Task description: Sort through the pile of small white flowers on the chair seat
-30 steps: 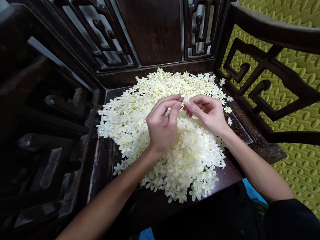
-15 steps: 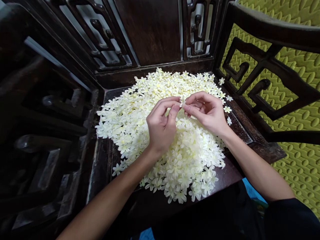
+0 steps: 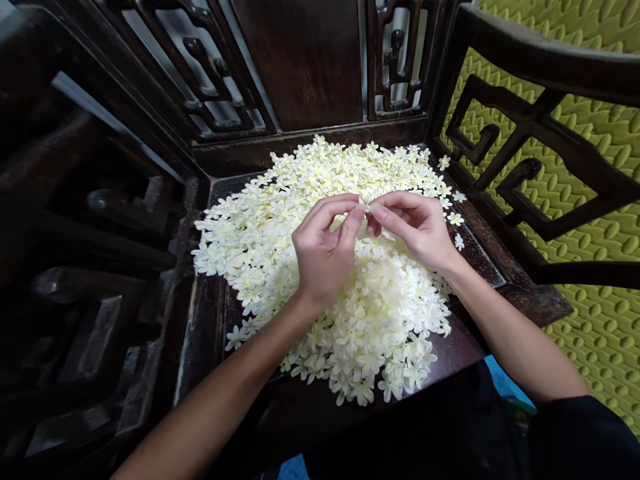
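Between my fingertips is a small white artificial-looking flower [image 3: 365, 205], partly covered by the fingers. My left hand [image 3: 326, 248] pinches it from the left with thumb and forefinger. From the right, my right hand [image 3: 416, 225] closes thumb and forefinger on the same flower. Both hands hover over a wide heap of loose cream-white flowers [image 3: 260, 230] with pale yellow centres. The heap lies on the dark wooden seat [image 3: 213, 300] of a chair, and my hands and forearms hide part of it.
Carved dark wood surrounds the seat: a backrest [image 3: 310, 73] behind, a left armrest [image 3: 95, 287] and an openwork right armrest [image 3: 530, 127]. A few stray flowers [image 3: 455, 219] lie by the right edge. Yellow-green textured fabric [image 3: 595, 333] shows beyond, with something blue [image 3: 507, 383] below my right forearm.
My fingers have shifted slightly around the flower, and its petals have turned between the fingertips. The right hand's fingers rose a little and came down again. The heap looks the same.
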### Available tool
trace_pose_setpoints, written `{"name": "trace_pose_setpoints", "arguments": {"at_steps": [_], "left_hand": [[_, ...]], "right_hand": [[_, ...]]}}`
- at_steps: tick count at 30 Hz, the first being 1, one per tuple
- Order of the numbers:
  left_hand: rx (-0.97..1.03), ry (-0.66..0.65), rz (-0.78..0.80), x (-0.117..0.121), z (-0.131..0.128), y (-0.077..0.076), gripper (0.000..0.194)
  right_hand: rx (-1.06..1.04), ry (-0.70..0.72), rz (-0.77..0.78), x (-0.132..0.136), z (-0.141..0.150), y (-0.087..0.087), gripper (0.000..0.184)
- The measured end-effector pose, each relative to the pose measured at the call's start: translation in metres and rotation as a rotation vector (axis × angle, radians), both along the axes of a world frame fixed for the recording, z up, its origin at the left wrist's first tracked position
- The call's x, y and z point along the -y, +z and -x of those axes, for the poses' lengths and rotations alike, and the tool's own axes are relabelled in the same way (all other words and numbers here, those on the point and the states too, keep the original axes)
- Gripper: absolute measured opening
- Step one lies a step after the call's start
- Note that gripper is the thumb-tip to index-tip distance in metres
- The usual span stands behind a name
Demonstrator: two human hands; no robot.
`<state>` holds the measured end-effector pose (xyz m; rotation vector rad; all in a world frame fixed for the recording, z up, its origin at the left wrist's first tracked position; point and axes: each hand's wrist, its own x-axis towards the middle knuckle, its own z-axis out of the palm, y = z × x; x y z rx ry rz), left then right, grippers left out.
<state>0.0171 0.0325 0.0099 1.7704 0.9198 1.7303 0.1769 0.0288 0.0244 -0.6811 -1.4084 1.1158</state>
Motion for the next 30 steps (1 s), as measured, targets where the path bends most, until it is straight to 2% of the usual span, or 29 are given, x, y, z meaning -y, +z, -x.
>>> {"name": "trace_pose_setpoints", "arguments": {"at_steps": [6,13,30], "left_hand": [[0.022,-0.031,0.002,-0.0009,0.0007,-0.0032,0.003],[0.009,0.007,0.046,-0.0008,0.0008,-0.0020,0.004],[0.047,-0.020,0.061,-0.0021,0.0011,-0.0012,0.006]], "right_hand": [[0.008,0.014,0.004,-0.0023,-0.0009,0.0001,0.017],[0.037,0.014,0.030,-0.0042,-0.0012,-0.0035,0.020],[0.103,-0.050,0.003,-0.0028,-0.0013,-0.0035,0.022]]}}
